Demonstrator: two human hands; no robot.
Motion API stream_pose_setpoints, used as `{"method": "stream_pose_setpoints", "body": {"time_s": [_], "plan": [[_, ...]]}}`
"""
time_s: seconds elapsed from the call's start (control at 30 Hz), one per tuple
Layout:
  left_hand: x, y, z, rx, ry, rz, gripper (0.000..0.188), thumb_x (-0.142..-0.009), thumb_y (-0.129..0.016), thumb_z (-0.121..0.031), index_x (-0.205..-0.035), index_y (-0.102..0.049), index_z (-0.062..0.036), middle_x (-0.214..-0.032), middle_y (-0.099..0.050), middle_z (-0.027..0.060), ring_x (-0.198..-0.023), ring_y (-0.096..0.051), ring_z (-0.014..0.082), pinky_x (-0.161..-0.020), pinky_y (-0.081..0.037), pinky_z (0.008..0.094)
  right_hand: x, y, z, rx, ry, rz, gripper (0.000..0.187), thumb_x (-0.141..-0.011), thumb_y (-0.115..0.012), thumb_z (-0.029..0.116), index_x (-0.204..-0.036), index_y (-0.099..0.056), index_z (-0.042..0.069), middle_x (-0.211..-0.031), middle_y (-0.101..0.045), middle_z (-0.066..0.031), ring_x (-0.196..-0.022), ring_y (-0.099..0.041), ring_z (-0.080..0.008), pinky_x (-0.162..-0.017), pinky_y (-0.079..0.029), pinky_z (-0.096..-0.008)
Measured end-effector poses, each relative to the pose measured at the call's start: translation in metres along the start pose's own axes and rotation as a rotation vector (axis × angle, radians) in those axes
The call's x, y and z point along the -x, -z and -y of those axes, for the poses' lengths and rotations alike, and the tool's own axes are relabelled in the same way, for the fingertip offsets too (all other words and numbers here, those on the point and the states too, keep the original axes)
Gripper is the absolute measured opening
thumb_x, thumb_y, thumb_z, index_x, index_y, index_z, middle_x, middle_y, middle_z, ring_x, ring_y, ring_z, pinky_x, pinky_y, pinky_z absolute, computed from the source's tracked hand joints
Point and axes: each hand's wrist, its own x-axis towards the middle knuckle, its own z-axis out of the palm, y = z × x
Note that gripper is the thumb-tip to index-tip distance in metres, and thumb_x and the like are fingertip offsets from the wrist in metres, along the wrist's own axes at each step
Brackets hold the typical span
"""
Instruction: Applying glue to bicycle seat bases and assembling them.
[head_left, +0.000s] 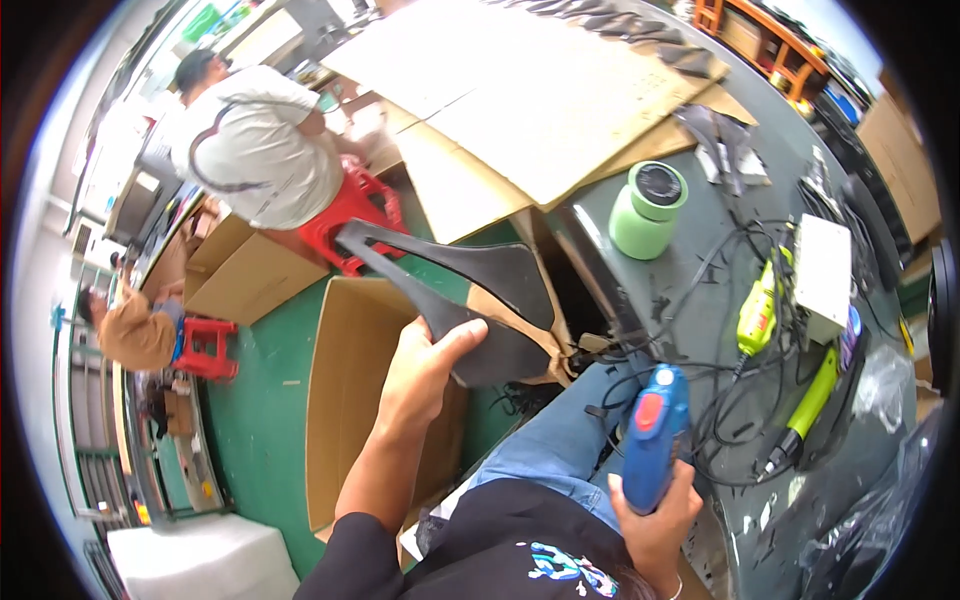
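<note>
The left hand (430, 362) grips a black forked part (503, 355) near centre; the right hand's fingers wrap a blue tool (652, 440) at 4 o'clock, apart from it. This 1 seems unfinished; similar dark pieces (688, 60) line 1 o'clock.

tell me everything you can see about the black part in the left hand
The black part is V-shaped: two arms run back from a narrow joined tip, widening into broad lobes with a gap between them. It looks smooth and matte, perhaps moulded plastic. The left hand grips one lobe, thumb on top, with the tip pointing away from the person, toward the upper left. In the picture it overlaps an open cardboard box; whether they touch is unclear.
</note>
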Motion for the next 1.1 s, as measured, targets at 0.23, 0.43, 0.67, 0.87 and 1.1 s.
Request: {"method": "stream_pose_setpoints", "body": {"time_s": [0.23,0.43,0.67,0.87,1.1], "plan": [[-0.039,0.143,0.11,0.566,0.078,-0.667,0.02,-0.086,-0.056,-0.022,-0.101,-0.055,-0.0079,-0.086,-0.062,0.0043,-0.07,-0.06,0.0173,-0.06,-0.052,0.0294,-0.001,-0.008,-0.005,-0.114,-0.103,0.065,0.042,-0.063,-0.078,0.013,-0.088,-0.045,0.004,-0.066,-0.055,-0.0096,-0.06,-0.057,-0.0263,-0.061,-0.044,-0.0344],[-0.025,0.244,0.24,0.797,0.281,-0.844,0.018,-0.085,-0.053,-0.023,-0.089,-0.051,-0.0053,-0.084,-0.061,0.0119,-0.062,-0.06,0.0253,-0.055,-0.054,0.0362,-0.002,-0.009,0.004,-0.082,-0.064,0.068,0.04,-0.066,-0.077,0.011,-0.088,-0.045,0.002,-0.066,-0.056,-0.0077,-0.06,-0.056,-0.0212,-0.061,-0.045,-0.0318],[-0.019,0.044,0.152,0.152,0.182,-0.276,0.024,-0.089,-0.055,-0.021,-0.106,-0.053,-0.0049,-0.098,-0.061,0.008,-0.081,-0.06,0.0148,-0.069,-0.05,0.0279,-0.001,-0.009,-0.006,-0.112,-0.105,0.07,0.04,-0.071,-0.075,0.011,-0.096,-0.046,-0.001,-0.067,-0.054,-0.0053,-0.061,-0.052,-0.0137,-0.062,-0.044,-0.0282],[0.024,-0.048,0.027,0.426,-0.365,0.358,0.014,-0.091,-0.056,-0.011,-0.099,-0.048,-0.0022,-0.09,-0.059,0.007,-0.078,-0.058,0.0134,-0.067,-0.048,0.026,0.0,-0.003,-0.004,-0.118,-0.185,-0.024,0.04,-0.072,-0.074,0.011,-0.098,-0.046,0.0,-0.069,-0.054,-0.0043,-0.063,-0.052,-0.0114,-0.063,-0.044,-0.027],[0.074,-0.103,-0.039,0.61,-1.093,0.722,0.034,-0.09,-0.048,0.001,-0.111,-0.063,-0.0227,-0.082,-0.06,0.0134,-0.052,-0.052,0.017,-0.044,-0.041,0.0269,-0.006,0.002,-0.002,-0.105,-0.208,0.042,0.043,-0.065,-0.081,0.017,-0.091,-0.049,0.003,-0.066,-0.06,-0.0092,-0.056,-0.061,-0.0196,-0.056,-0.048,-0.0314]]}}
